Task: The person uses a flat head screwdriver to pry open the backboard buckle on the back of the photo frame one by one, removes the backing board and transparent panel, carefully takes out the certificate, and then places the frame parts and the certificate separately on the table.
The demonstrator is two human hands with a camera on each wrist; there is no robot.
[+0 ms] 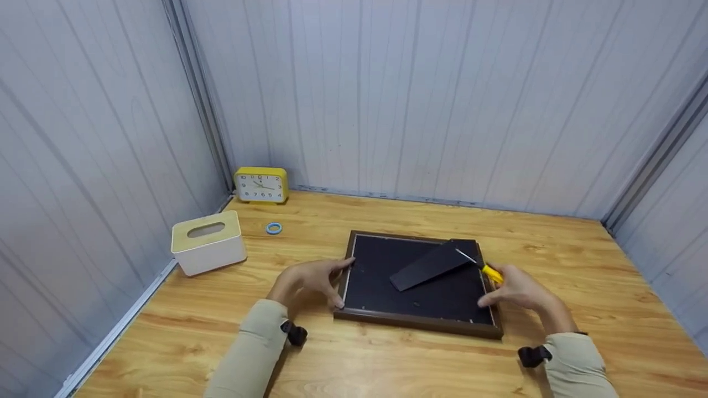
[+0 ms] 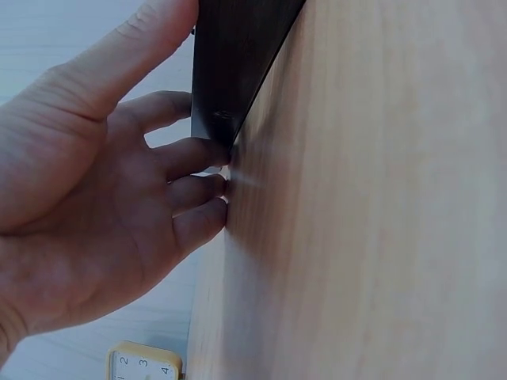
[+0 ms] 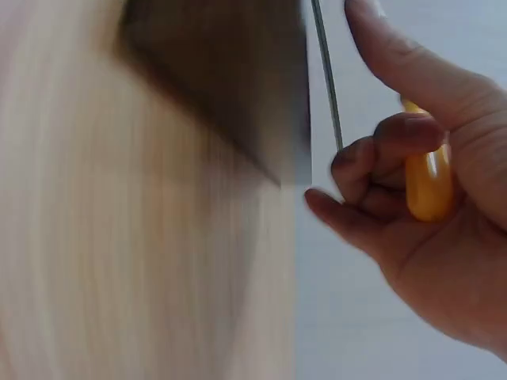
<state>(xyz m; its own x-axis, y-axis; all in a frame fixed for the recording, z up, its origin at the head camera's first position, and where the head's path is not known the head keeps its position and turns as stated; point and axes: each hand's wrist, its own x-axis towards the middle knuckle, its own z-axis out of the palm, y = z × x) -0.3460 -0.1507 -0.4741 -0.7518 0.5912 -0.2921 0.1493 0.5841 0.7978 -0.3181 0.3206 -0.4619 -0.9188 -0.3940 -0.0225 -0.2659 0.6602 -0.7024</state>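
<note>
A dark brown picture frame [image 1: 415, 324] lies with its black back up on the wooden table. Slanting across that back is a black support leg [image 1: 428, 267]. My left hand [image 1: 311, 276] grips the frame's left edge, thumb near the front corner; in the left wrist view the other fingertips [image 2: 207, 154] are low against the frame's side [image 2: 238, 59]. At the right edge, my right hand [image 1: 522, 287] holds a screwdriver with a yellow handle [image 1: 492, 274] in its curled fingers, and its thumb is over the frame's border. The metal shaft [image 3: 329, 83] points away over the frame.
A white tissue box [image 1: 209, 255] with a wood-look lid stands at the left. Behind it, a yellow alarm clock [image 1: 261, 186] is near the back corner, and a blue ring-shaped roll [image 1: 274, 232] lies in front of the clock. Pale panel walls [image 1: 409, 99] enclose the table.
</note>
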